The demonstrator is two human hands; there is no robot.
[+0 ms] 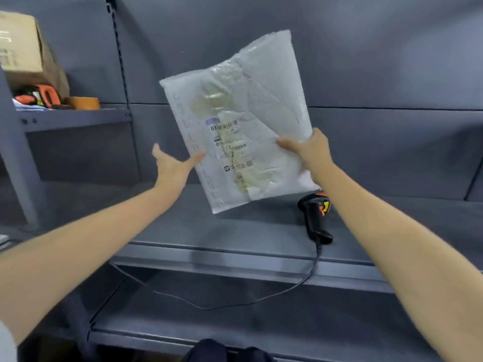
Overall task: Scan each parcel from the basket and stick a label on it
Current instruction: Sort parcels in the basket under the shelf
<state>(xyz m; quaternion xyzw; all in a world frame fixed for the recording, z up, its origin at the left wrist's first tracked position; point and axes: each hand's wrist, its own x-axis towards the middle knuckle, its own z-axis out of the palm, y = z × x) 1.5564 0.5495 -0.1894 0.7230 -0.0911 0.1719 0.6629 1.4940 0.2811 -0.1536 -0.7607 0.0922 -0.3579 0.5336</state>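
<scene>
Parcel-handling stockroom: grey steel shelving (78,118), a corded barcode scanner (315,218), cardboard box (21,45) and tape roll (83,102) at upper left.

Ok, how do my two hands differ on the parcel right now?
The right hand grips the parcel at its right edge, thumb across the front; the left hand lies open, fingertips just touching the left edge. The right hand sits slightly higher than the left. Both reach forward above the grey shelf.

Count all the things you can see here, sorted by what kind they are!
Parcel: 1
Scanner: 1
Cardboard box: 1
Tape roll: 1
Orange-and-black tool: 1
Hands: 2, left hand and right hand
Total: 7
</scene>
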